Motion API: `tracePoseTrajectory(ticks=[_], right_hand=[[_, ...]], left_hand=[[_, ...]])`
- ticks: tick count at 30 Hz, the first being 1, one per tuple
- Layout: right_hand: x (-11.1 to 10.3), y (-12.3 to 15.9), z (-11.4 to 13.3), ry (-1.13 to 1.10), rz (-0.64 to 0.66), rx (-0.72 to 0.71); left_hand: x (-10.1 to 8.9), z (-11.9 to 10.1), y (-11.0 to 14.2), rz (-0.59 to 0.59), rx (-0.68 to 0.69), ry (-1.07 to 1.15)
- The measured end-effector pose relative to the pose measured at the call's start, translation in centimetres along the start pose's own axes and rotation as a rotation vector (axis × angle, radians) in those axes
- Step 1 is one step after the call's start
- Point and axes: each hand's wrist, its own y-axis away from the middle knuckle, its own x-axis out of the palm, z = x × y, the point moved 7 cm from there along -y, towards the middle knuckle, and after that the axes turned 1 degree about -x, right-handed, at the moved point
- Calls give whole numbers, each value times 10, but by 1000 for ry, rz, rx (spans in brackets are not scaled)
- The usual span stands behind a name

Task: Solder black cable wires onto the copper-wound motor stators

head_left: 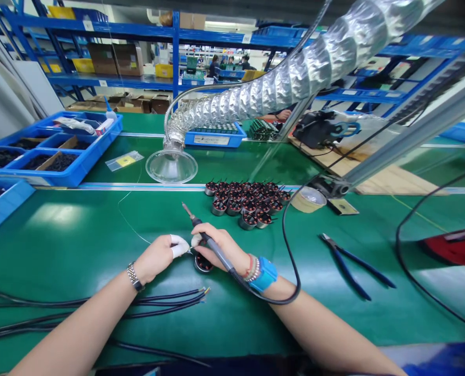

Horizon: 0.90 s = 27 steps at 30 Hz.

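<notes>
My left hand (157,257), with white covers on its fingertips, is closed in a pinch on a thin wire whose end is hard to make out. A fine silvery strand (128,223) runs across the bench to this hand. In my right hand (228,245) lies a soldering iron (219,255), its tip pointing up and away to the left. The right thumb and a covered fingertip meet close to the left fingertips. Just beneath both hands stands a round motor part (203,263) with a dark, copper-dotted top, partly covered by the fingers.
Several similar motor parts (248,220) stand grouped beyond my hands. Black cables (165,302) with stripped ends lie in front. Blue-handled cutters (347,261) rest at right. A fume-extraction hood (171,167) hangs ahead; blue divided bins (75,175) stand left. A person's hand (283,115) shows across the bench.
</notes>
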Motion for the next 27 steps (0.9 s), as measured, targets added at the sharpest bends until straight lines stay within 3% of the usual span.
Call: tracePoseTrajectory(ticks=[8, 13, 19, 23, 27], right_hand=[[-2, -7, 5, 24, 66, -23], [-11, 5, 4, 72, -108, 37], [3, 25, 7, 98, -222, 74], [10, 32, 18, 210, -328, -19], [20, 38, 22, 307, -299, -107]], left_hand=[[1, -3, 0, 34, 28, -15], [-1, 1, 0, 12, -28, 18], [4, 6, -1, 46, -59, 86], [5, 11, -2, 32, -109, 162], [6, 16, 1, 30, -165, 216]])
